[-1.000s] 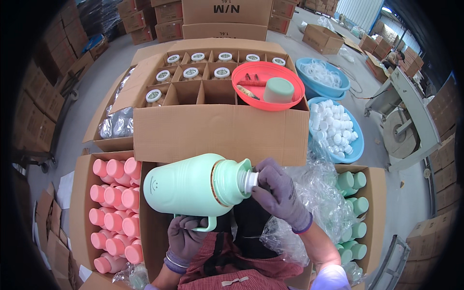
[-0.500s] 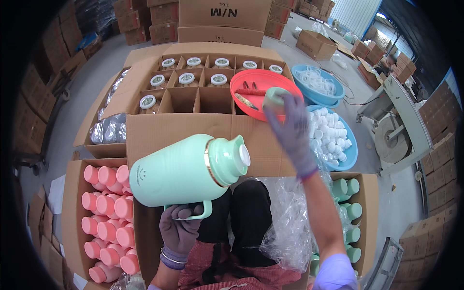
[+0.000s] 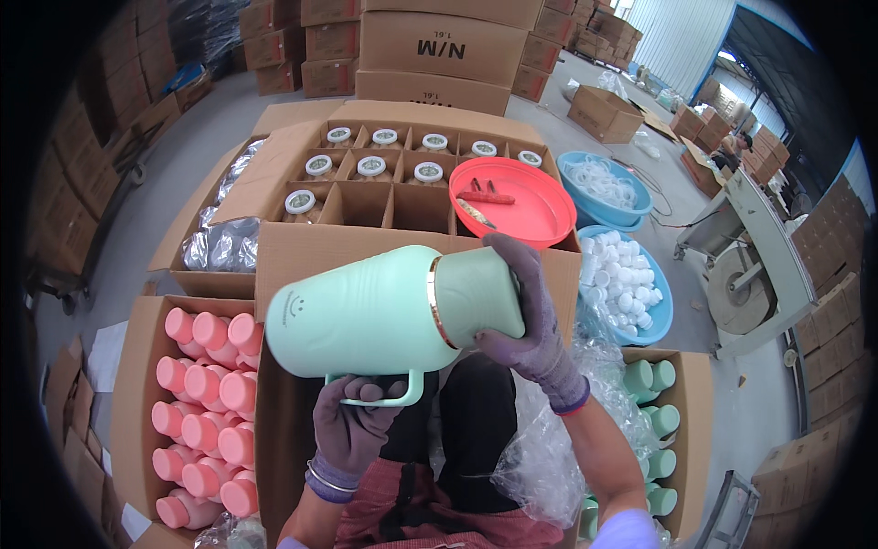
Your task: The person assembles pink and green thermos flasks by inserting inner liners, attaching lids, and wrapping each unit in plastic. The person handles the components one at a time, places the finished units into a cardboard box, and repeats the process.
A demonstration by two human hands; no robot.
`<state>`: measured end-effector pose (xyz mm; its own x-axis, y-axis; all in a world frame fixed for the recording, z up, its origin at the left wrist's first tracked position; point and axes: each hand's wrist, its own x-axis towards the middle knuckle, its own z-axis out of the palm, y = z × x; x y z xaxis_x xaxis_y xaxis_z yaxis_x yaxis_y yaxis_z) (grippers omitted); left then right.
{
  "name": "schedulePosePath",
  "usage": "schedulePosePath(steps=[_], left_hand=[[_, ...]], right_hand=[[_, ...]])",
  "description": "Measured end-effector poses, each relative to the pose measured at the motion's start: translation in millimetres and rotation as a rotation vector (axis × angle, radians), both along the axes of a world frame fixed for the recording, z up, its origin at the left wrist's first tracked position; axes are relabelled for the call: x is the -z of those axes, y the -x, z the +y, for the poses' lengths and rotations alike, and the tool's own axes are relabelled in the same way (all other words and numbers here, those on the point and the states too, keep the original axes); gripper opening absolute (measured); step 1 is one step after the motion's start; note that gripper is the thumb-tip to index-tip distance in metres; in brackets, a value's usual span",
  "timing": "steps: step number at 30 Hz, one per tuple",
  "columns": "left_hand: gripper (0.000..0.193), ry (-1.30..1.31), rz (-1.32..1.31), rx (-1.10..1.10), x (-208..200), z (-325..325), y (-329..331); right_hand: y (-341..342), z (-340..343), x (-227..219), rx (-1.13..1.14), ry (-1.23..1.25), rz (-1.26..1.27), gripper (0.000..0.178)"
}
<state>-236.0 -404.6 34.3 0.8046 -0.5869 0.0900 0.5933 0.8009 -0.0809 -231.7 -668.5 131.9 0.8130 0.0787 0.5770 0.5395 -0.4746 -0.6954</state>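
A mint-green vacuum jug (image 3: 366,311) lies tilted on its side above my lap, its copper-coloured neck ring toward the right. My left hand (image 3: 352,425), in a grey glove, is closed round the jug's handle from below. A green cup lid (image 3: 477,291) covers the jug's neck and spout. My gloved right hand (image 3: 544,343) grips this lid at its outer end, thumb below and fingers above. Whether the lid is screwed tight cannot be seen.
Beyond the jug, a divided carton (image 3: 302,252) holds several white-capped bottles. On its right corner rests a red basin (image 3: 544,229) with red-handled pliers (image 3: 487,197). Blue basins (image 3: 666,306) hold white caps and rings. Cartons of pink bottles (image 3: 210,371) and green containers (image 3: 666,421) flank me.
My right hand has brought the green cup lid from the red basin down and left onto the jug's neck, hiding the spout. My left hand still holds the handle.
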Motion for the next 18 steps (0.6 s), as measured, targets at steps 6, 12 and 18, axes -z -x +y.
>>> schedulePosePath(steps=[6, 12, 18], left_hand=[[0.018, -0.609, -0.185, -0.223, -24, -6, 20], [0.018, -0.446, -0.172, -0.073, -29, 23, 9], [0.015, 0.106, 0.27, 0.316, -19, 41, 15]], right_hand=[[14, -1, 7, -0.079, -0.578, 0.449, 0.076], [23, 16, 3, -0.047, -0.192, -0.026, 0.051], [43, 15, -55, -0.371, 0.738, -0.734, 0.051]])
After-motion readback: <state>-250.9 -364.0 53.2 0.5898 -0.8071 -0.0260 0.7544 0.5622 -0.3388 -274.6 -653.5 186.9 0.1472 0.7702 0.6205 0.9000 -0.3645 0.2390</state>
